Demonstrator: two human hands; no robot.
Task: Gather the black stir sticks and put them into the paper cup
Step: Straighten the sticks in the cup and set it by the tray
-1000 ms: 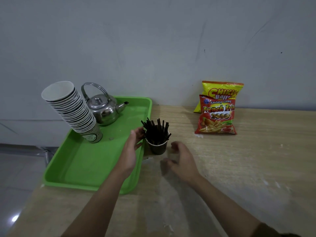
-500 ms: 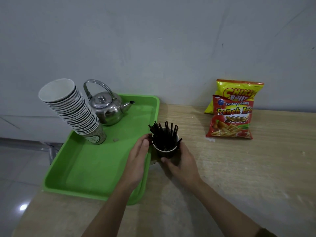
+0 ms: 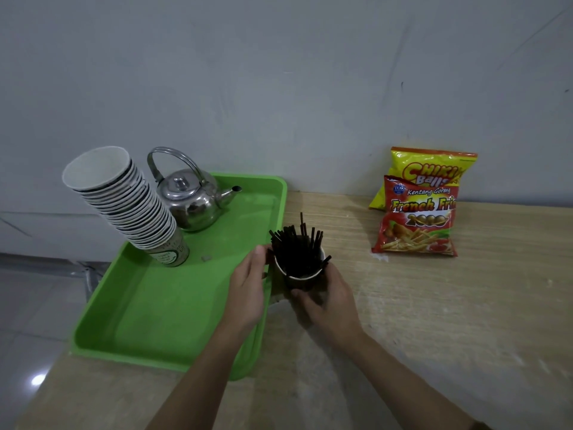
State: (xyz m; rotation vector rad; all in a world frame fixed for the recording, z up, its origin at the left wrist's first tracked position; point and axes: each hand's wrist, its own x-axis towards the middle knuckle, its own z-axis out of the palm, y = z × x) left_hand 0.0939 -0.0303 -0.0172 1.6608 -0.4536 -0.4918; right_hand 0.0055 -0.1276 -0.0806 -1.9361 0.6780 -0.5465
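A dark paper cup (image 3: 300,280) with a white rim stands on the wooden table beside the green tray. Several black stir sticks (image 3: 294,251) stand bunched inside it, one poking higher than the rest. My left hand (image 3: 249,290) presses against the cup's left side, fingers near the rim. Curled around the cup's right side and front is my right hand (image 3: 333,301). The cup's lower part is hidden behind my fingers.
A green tray (image 3: 173,308) on the left holds a leaning stack of paper cups (image 3: 124,203) and a steel kettle (image 3: 190,201). Two snack bags (image 3: 420,209) lean on the wall at the back right. The table's left edge (image 3: 46,377) drops to the floor.
Both hands have closed in on the cup from either side; a second ago they were apart from it. The sticks now stand more bunched, with one raised higher.
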